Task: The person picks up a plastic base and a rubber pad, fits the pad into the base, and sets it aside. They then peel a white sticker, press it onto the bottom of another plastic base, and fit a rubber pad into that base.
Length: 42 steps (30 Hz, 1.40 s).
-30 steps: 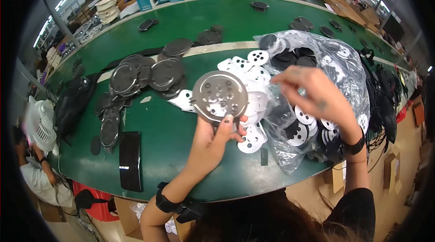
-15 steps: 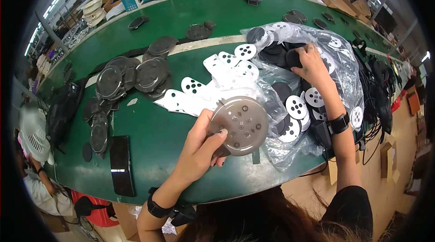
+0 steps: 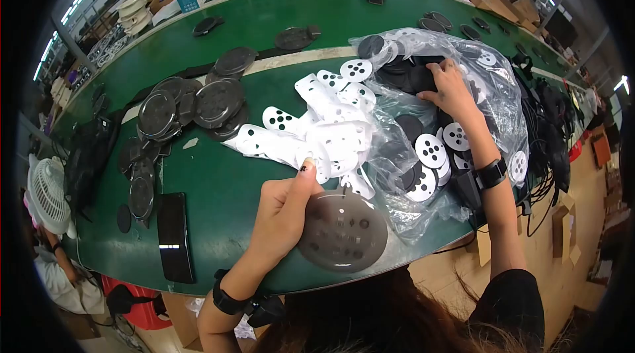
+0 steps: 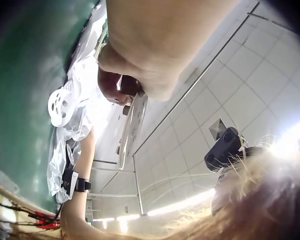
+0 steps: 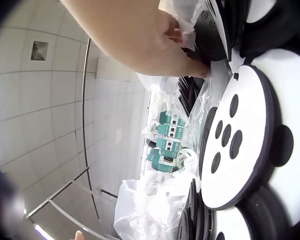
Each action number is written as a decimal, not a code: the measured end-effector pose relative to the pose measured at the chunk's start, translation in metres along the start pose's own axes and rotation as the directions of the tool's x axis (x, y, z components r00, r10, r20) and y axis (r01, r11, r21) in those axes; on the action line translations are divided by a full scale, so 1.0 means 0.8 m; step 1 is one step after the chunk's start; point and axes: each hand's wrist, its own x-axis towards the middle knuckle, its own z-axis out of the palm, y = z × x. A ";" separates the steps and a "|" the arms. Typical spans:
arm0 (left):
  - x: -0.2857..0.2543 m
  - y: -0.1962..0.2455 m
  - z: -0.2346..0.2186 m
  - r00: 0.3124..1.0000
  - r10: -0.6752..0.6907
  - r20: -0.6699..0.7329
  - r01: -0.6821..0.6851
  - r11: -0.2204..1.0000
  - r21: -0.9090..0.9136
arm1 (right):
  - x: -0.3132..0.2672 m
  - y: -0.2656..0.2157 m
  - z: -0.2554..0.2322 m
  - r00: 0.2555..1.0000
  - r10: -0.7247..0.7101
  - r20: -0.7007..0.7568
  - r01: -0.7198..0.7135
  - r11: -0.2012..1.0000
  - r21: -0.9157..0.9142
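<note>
My left hand [image 3: 278, 217] grips a round, smoky-grey translucent plastic cover [image 3: 345, 232] by its edge, thumb on top, low over the table's front. In the left wrist view the cover [image 4: 132, 131] appears nearly edge-on. At the right, my right hand [image 3: 453, 91] reaches into a clear plastic bag [image 3: 496, 88]. Its thumb and fingers pinch a black round pad [image 3: 421, 79] among other black pads. The right wrist view shows the fingertips down among these pads, partly hidden. White-faced pads with black holes [image 3: 431, 150] lie in the bag near my right wrist.
White backing sheets with holes [image 3: 331, 131] are heaped mid-table. Several grey round covers [image 3: 219, 103] are piled at the left, behind a black phone [image 3: 174, 237]. Farther back, more covers [image 3: 294, 38] lie across the green table. Black cables [image 3: 552, 131] hang beyond the bag.
My left hand has brought the grey cover down and nearer the table's front edge, tilting it. My right hand has moved from above the bag's near side to the black pads inside.
</note>
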 end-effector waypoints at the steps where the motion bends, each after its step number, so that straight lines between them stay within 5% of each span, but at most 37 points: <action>1: 0.000 0.001 -0.001 1.000 0.009 0.006 -0.009 1.000 0.030 | 0.001 0.000 -0.001 1.000 0.003 0.012 -0.004 1.000 0.021; 5: 0.000 0.012 0.001 0.997 -0.009 0.072 -0.001 0.992 0.128 | 0.010 -0.006 -0.012 0.998 0.018 0.056 -0.031 0.965 0.260; 9: 0.002 0.001 0.007 0.995 0.028 0.091 -0.030 0.999 0.020 | 0.014 -0.013 -0.013 0.995 0.040 -0.096 -0.001 0.928 0.373; 11: 0.005 -0.002 0.006 0.992 0.078 0.095 -0.076 0.997 -0.025 | 0.013 -0.037 -0.037 0.973 0.141 -0.181 -0.011 0.817 0.577; 13: 0.006 0.001 0.004 0.988 0.039 0.150 -0.043 0.999 0.027 | 0.007 -0.076 -0.079 0.989 0.136 -0.053 -0.064 0.731 0.680; 15: 0.006 0.012 0.003 0.985 -0.017 0.173 0.005 0.997 0.072 | -0.006 -0.120 -0.113 0.974 0.101 0.205 -0.228 0.456 0.860; 17: 0.005 0.011 0.003 0.978 -0.084 0.193 0.060 0.990 0.126 | -0.021 -0.154 -0.136 0.925 0.044 0.377 -0.366 0.372 0.853; 19: 0.005 -0.001 0.008 0.978 0.027 0.207 -0.033 0.999 0.026 | -0.031 -0.180 -0.137 0.905 -0.048 0.422 -0.400 0.235 0.886; 21: 0.003 -0.003 0.010 0.989 0.032 0.148 -0.028 0.999 -0.026 | -0.035 -0.198 -0.141 0.888 -0.056 0.456 -0.432 0.235 0.871; 23: 0.002 -0.007 0.005 0.980 0.102 0.170 -0.097 0.995 -0.040 | -0.040 -0.197 -0.113 0.988 -0.093 0.124 -0.083 0.359 0.930; 24: 0.002 -0.006 0.004 0.986 0.084 0.142 -0.078 0.996 -0.043 | -0.039 -0.201 -0.115 0.987 -0.100 0.125 -0.083 0.352 0.932; 26: 0.000 0.000 0.005 0.993 0.064 0.103 -0.061 0.998 -0.030 | -0.040 -0.208 -0.122 0.975 -0.125 -0.182 0.214 0.741 0.637; 30: -0.002 0.005 0.011 0.988 0.154 0.019 -0.155 0.981 0.120 | -0.047 -0.217 -0.120 0.961 -0.265 -0.083 0.230 0.593 0.772; 35: 0.002 -0.004 0.008 0.951 0.307 0.028 -0.300 0.902 0.312 | -0.051 -0.221 -0.109 0.947 -0.311 -0.081 0.262 0.601 0.755; 42: 0.003 -0.014 0.013 0.840 0.538 0.068 -0.472 0.664 0.580 | -0.058 -0.228 -0.100 0.891 -0.371 -0.261 0.441 0.573 0.690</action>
